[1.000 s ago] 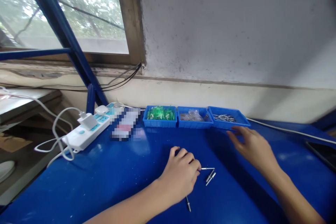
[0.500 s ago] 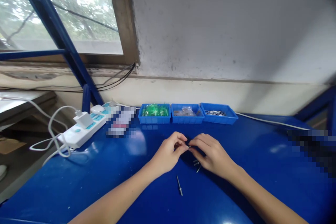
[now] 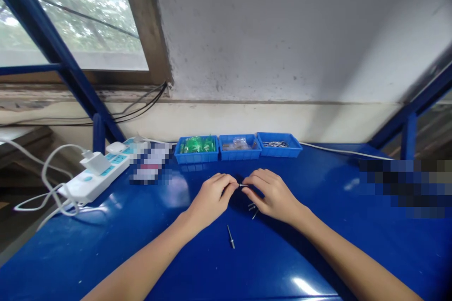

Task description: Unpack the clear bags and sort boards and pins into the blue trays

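Between my two hands is a small metal blind rivet (image 3: pixel 243 185), held level above the blue table. My right hand (image 3: pixel 271 194) pinches one end of it between thumb and fingers. At the other end, the closed thumb and fingertips of my left hand (image 3: pixel 213 198) grip the tip, mostly hiding it. Several similar rivets (image 3: pixel 253 209) lie on the table under my right hand, partly covered by it. A single blind rivet (image 3: pixel 230 236) lies apart, nearer to me, its thin stem pointing away.
Three blue bins stand along the back: one with green packets (image 3: pixel 197 145), one with clear plastic bags (image 3: pixel 239 144), one with metal pins (image 3: pixel 276 144). A white power strip (image 3: pixel 93 178) with cables and a blurred phone-like object (image 3: pixel 151 163) are at left. A pixelated dark item (image 3: pixel 395 190) lies right.
The camera view has shifted, so the bins and table appear further left. My left fingers have closed together at the rivet, and more of the rivet shows between the hands.
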A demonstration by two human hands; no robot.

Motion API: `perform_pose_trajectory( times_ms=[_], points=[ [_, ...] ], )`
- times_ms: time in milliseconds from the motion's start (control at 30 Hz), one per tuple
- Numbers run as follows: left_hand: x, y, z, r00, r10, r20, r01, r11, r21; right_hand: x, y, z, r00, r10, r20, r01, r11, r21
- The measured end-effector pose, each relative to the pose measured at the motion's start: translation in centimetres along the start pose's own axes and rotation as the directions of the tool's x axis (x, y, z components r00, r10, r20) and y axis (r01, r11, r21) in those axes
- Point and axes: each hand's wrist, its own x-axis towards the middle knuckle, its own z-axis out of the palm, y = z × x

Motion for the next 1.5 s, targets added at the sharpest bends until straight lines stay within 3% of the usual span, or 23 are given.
perform_pose_trajectory(
  times_ms=[100,167,233,300,367,467,567,667,733,867,1100,1300,1500],
  points=[
    [0.0,0.6,-0.9,0.994,-0.006,0.108,0.005,1.0,0.013,-0.1,0.3,-0.6,0.996,-0.077,-0.054,0.073,0.996,-0.059],
    [-0.4,1.4,-1.9,0.976,0.023,0.217,-0.035,0.998,0.05,-0.1,1.4,-1.6,0.972,-0.117,-0.206,0.094,0.989,-0.118],
    [-1.0,2.2,-3.0,0.934,0.099,0.344,-0.136,0.987,0.083,-0.1,3.5,-2.8,0.905,-0.056,-0.421,-0.036,0.977,-0.208],
    [-1.7,2.7,-3.7,0.868,0.17,0.467,-0.23,0.971,0.073,-0.4,6.3,-3.6,0.813,0.109,-0.572,-0.32,0.904,-0.284],
    [-2.3,2.8,-3.7,0.818,0.189,0.543,-0.26,0.964,0.057,-1.0,8.9,-3.6,0.783,0.333,-0.525,-0.549,0.767,-0.332],
    [-2.6,2.5,-2.9,0.795,0.161,0.585,-0.255,0.964,0.081,-2.3,10.7,-2.6,0.758,0.56,-0.334,-0.652,0.668,-0.36],
    [-2.2,2.0,-1.6,0.819,0.149,0.554,-0.259,0.958,0.125,-2.2,8.8,-1.4,0.803,0.557,-0.211,-0.595,0.772,-0.226],
    [-1.5,1.5,-0.8,0.904,0.103,0.416,-0.17,0.977,0.127,-0.9,4.5,-0.5,0.92,0.356,-0.166,-0.364,0.931,-0.025],
    [-1.1,1.0,-0.6,0.958,0.024,0.284,-0.044,0.997,0.063,-0.1,1.8,0.0,0.978,0.18,-0.106,-0.173,0.983,0.066],
    [-0.6,-0.1,-0.5,0.988,-0.117,0.104,0.132,0.98,-0.148,0.2,-0.8,0.9,0.999,-0.034,-0.022,0.036,0.994,0.102],
    [-0.6,-0.1,-0.1,0.989,-0.119,0.085,0.137,0.955,-0.264,0.0,-0.1,1.1,0.996,-0.084,0.021,0.085,0.996,-0.035],
    [-0.6,0.0,0.0,0.993,-0.113,-0.029,0.11,0.99,-0.092,0.1,0.1,1.1,0.998,0.02,-0.054,-0.022,0.999,-0.031],
    [-0.6,-0.3,0.6,0.993,-0.1,-0.057,0.1,0.995,-0.003,0.3,-0.3,0.9,0.999,-0.001,-0.044,-0.001,0.999,-0.048]
  ],
)
